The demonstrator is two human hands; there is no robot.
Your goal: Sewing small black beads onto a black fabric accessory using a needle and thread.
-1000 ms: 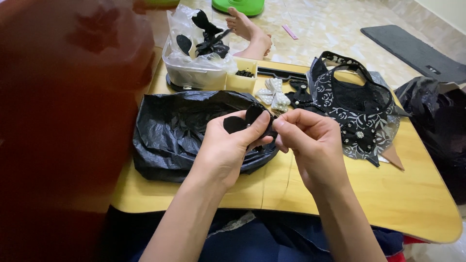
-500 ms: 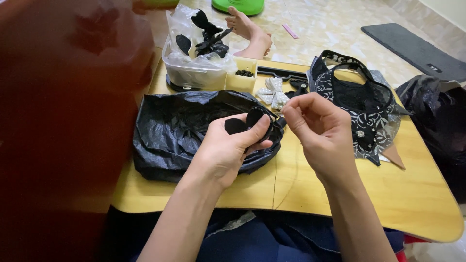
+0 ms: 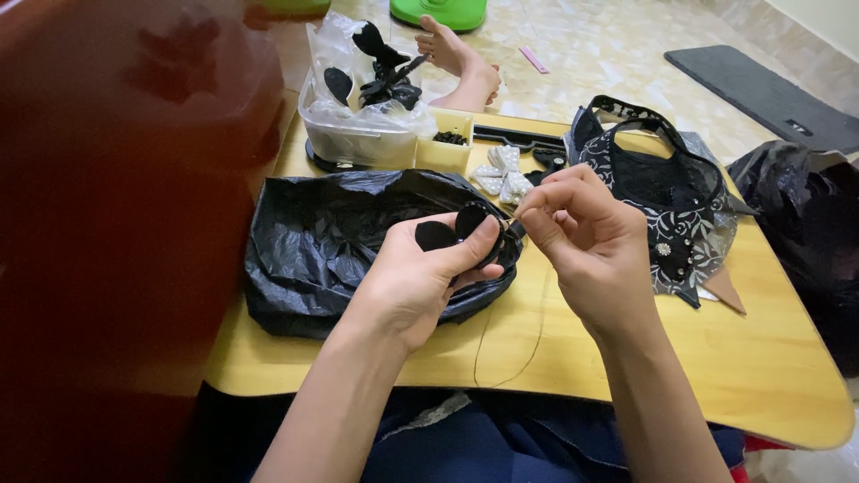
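Above the black plastic bag (image 3: 340,241), at its right rim: a small black fabric piece (image 3: 452,233) of rounded petals, pinched under thumb and fingers of the left hand (image 3: 420,277). Just right of the piece, touching it at the edge, the right hand (image 3: 586,237), fingertips pressed together on something too fine to make out, perhaps a needle. From there a thin dark thread (image 3: 528,335) looping down over the yellow tabletop (image 3: 761,358), right of and below the bag.

Behind the bag: a clear plastic tub (image 3: 358,134) lined with film and holding more black pieces, a small yellowish box (image 3: 445,150) of dark beads beside it, a white patterned bow (image 3: 503,174) right of that. Farther right of the bag, a black lace-patterned garment (image 3: 662,206); beyond the table edge there, another dark bag (image 3: 805,233). Behind the tub, on the floor, a bare foot (image 3: 456,58) of another person.

Left of the bag, a large blurred red-brown shape (image 3: 107,224) blocking that whole side. Most of the fabric piece hidden by the left thumb; two petals showing, side by side, long axis roughly left-right, faces turned upward toward the camera.
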